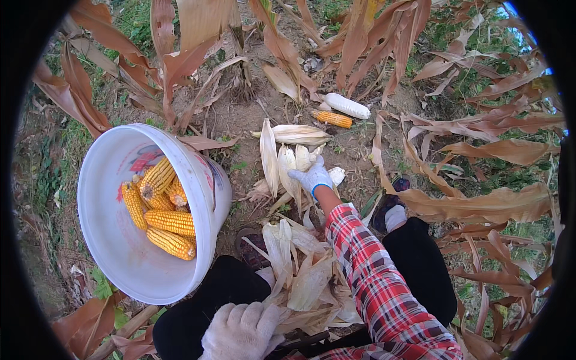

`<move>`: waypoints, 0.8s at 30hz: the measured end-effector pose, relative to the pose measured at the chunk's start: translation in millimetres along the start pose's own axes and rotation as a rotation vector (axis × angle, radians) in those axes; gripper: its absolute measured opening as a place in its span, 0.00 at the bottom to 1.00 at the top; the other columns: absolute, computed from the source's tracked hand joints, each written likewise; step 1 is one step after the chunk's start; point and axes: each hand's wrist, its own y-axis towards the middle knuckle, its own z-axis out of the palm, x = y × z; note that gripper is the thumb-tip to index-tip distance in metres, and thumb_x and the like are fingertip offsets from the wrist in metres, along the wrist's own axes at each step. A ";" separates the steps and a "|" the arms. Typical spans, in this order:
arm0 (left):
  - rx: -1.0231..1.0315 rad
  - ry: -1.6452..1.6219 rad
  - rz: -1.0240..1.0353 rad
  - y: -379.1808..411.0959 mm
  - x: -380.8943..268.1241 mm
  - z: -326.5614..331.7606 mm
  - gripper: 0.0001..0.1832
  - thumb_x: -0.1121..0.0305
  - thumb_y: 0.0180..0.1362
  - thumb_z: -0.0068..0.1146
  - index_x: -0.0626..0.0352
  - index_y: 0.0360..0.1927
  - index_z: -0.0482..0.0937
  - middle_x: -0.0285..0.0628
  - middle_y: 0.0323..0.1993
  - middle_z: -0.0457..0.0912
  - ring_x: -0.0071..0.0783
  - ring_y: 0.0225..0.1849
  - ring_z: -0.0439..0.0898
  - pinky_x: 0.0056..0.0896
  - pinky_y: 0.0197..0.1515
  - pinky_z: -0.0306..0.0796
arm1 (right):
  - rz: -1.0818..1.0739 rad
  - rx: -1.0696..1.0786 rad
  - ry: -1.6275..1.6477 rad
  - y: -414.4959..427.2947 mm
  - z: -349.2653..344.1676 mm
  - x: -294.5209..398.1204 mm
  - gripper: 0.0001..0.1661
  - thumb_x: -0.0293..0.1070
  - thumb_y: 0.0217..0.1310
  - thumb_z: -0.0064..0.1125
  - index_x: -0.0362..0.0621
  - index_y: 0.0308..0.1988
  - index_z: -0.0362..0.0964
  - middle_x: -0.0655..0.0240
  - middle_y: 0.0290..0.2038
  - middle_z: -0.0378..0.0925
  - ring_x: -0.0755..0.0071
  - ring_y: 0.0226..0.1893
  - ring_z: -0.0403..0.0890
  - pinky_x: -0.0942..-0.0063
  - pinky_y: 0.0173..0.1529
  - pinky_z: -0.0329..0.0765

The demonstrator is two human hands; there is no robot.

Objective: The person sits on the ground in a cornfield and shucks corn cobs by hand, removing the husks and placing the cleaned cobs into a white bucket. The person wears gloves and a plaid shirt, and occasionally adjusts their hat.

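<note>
My right hand, in a white knit glove with a blue cuff, reaches to unshucked ears of corn on the soil. Its thumb and fingers are apart, touching the pale husks. One husked ear lies just left of them and another beyond. Low in the view, my left hand, also gloved, has its fingers curled; its palm side is hidden. Loose stripped husks are heaped between my legs. To the left a white plastic bucket tilts towards me, with several bare yellow ears inside.
Past the husked ears lie a short orange ear and a white ear-shaped thing. Dry corn stalks and leaves crowd the right and far sides. My shoes flank the husks. A green leafy weed grows by the bucket.
</note>
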 end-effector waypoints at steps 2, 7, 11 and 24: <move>0.046 -0.059 0.012 7.7 3.1 2.1 0.32 0.58 0.45 0.66 0.59 0.54 0.73 0.44 0.50 0.75 0.42 0.50 0.75 0.44 0.56 0.69 | -0.011 -0.020 -0.025 4.9 24.2 18.5 0.77 0.68 0.35 0.74 0.41 0.72 0.38 0.38 0.64 0.61 0.41 0.64 0.68 0.59 0.65 0.69; 0.099 -0.093 -0.001 23.0 9.1 4.8 0.32 0.59 0.46 0.66 0.57 0.56 0.72 0.44 0.50 0.75 0.43 0.49 0.75 0.45 0.56 0.70 | -0.015 -0.224 -0.315 -8.1 77.2 58.7 0.71 0.64 0.36 0.75 0.44 0.70 0.44 0.42 0.66 0.58 0.44 0.62 0.67 0.56 0.62 0.68; 0.088 -0.087 0.011 29.0 13.0 5.0 0.32 0.59 0.45 0.65 0.58 0.56 0.72 0.45 0.50 0.75 0.43 0.48 0.75 0.45 0.56 0.70 | -0.352 -0.442 -0.302 5.4 95.0 35.3 0.49 0.43 0.46 0.70 0.40 0.64 0.56 0.50 0.47 0.73 0.49 0.48 0.76 0.57 0.50 0.75; 0.054 -0.071 0.031 8.8 1.8 3.6 0.35 0.60 0.44 0.66 0.60 0.57 0.71 0.48 0.50 0.74 0.44 0.49 0.74 0.46 0.57 0.69 | -0.584 0.741 -0.803 -174.7 128.2 -251.0 0.16 0.37 0.62 0.48 0.43 0.44 0.77 0.50 0.40 0.82 0.46 0.37 0.84 0.48 0.40 0.79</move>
